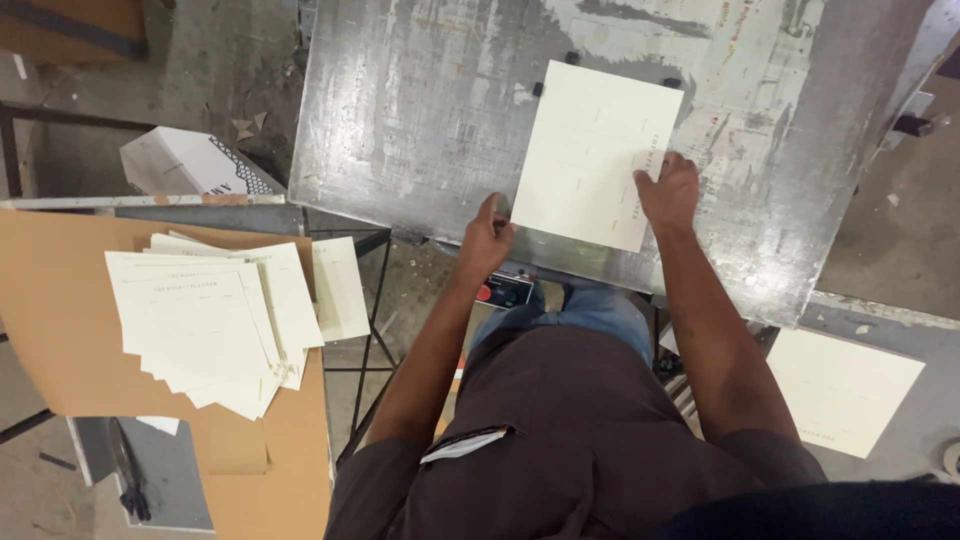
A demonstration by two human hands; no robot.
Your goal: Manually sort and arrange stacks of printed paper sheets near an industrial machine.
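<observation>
Both arms stretched forward, left hand fingers curled, right hand pressed flat, palm down

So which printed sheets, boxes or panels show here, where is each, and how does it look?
Cream printed sheet: on the metal plate, under both hands.
Loose pile of printed sheets: left, on brown board.
Neat cream stack: lower right.
White box, dark pattern: floor, upper left.
Small control panel, red button: below the plate.

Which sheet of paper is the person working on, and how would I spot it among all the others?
Find the big scratched metal plate at the top. One cream sheet lies flat on it, alone, its top edge against small black stops. The left hand touches its bottom corner and the right hand presses its right edge; the other sheets sit in piles off the plate.
</observation>
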